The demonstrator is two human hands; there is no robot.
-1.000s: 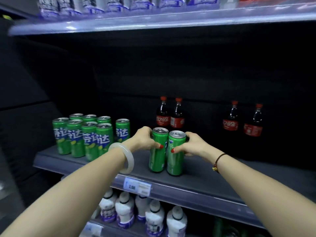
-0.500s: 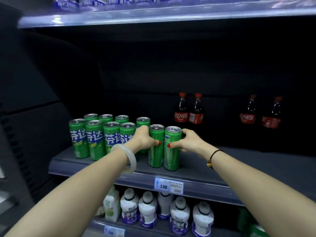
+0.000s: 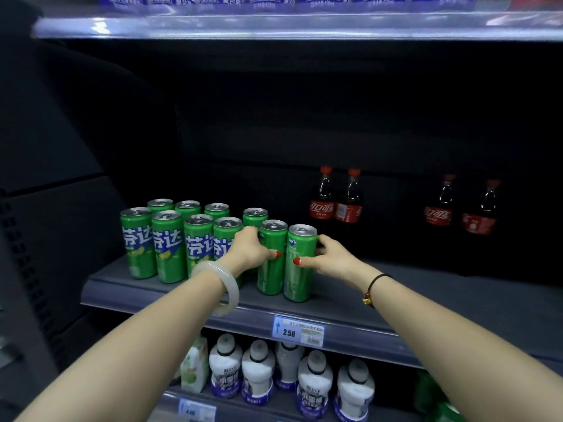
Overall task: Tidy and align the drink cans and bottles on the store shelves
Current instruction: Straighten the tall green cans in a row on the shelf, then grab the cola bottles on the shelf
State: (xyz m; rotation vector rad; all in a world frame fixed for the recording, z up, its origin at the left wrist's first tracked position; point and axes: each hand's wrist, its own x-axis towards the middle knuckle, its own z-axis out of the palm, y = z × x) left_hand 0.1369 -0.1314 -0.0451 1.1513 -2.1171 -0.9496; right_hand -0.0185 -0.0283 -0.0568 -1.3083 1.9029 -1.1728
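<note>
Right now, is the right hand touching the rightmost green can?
Touching. Head view: right hand grips the rightmost green can, thumb across its front.

A white price label (image 3: 298, 332) reading 2.50 is clipped to the grey front rail (image 3: 380, 338). Below it, a pale green carton (image 3: 195, 365) stands just beside a row of white bottles (image 3: 315, 382). A dark back panel (image 3: 274, 117) fills the rear.

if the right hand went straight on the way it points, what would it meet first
The right hand grips the rightmost green can; going on leftward it would likely press that into the neighbouring can the left hand holds.
</note>
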